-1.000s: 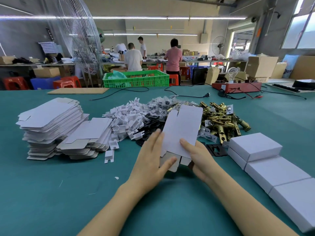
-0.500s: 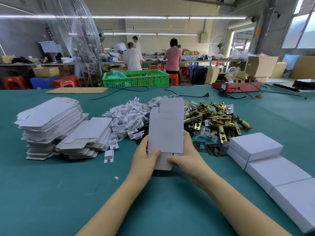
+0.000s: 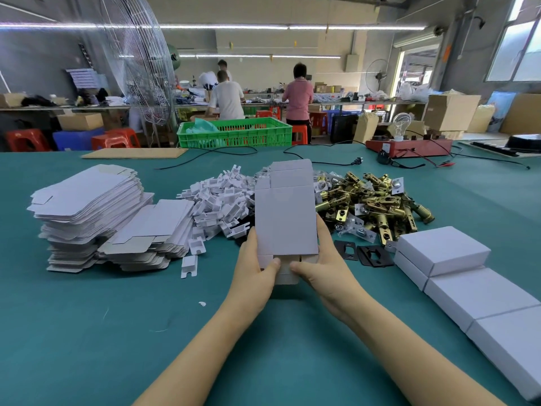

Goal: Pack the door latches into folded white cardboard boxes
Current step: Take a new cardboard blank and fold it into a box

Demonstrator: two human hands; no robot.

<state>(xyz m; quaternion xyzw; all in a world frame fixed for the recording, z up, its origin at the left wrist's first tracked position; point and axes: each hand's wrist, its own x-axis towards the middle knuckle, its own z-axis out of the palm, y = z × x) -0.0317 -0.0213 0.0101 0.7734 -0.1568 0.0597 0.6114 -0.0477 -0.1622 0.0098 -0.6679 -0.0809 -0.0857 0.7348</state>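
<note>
I hold one white cardboard box blank (image 3: pixel 285 218) upright above the green table (image 3: pixel 87 332), its top flaps open. My left hand (image 3: pixel 254 266) grips its lower left edge, thumb on the bottom flap. My right hand (image 3: pixel 325 263) grips the lower right edge, thumb also on that flap. Behind the blank lies a heap of brass door latches (image 3: pixel 377 203). Closed white boxes (image 3: pixel 471 285) line up at the right.
Two stacks of flat box blanks (image 3: pixel 87 212) sit at the left. A pile of white plastic inserts (image 3: pixel 218 200) lies beside them, and black strike plates (image 3: pixel 363 253) lie near my right hand. A green crate (image 3: pixel 234 133), cables and a red test unit (image 3: pixel 409 146) stand at the far edge.
The blank went from tilted to upright and squared between both hands. My fingers shifted from lying flat on it to gripping its lower edges, thumbs now on the bottom flap.
</note>
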